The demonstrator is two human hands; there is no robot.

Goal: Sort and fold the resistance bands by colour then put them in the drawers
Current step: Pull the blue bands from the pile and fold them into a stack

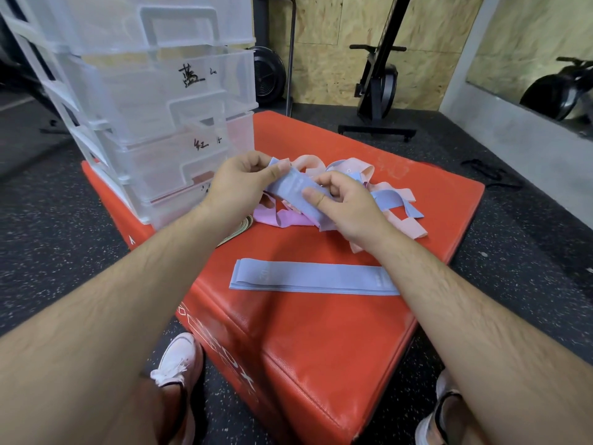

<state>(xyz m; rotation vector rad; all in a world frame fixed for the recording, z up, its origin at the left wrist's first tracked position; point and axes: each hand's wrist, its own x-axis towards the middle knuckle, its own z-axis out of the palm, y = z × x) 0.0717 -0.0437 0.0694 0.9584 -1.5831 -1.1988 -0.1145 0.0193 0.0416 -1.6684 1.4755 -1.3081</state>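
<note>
- Both hands work a pale blue fabric resistance band [293, 187] above a red padded gym box [321, 342].
- The left hand [239, 184] pinches the band's far end between thumb and curled fingers; the right hand [343, 207] pinches the nearer part, thumb on top.
- A flattened stack of blue bands [314, 277] lies on the box nearer the person, apart from the tangled heap of pink, peach and blue bands [401, 194] behind the hands.
- A translucent plastic drawer unit [167, 101] with handwritten labels stands on the box at left.
</note>
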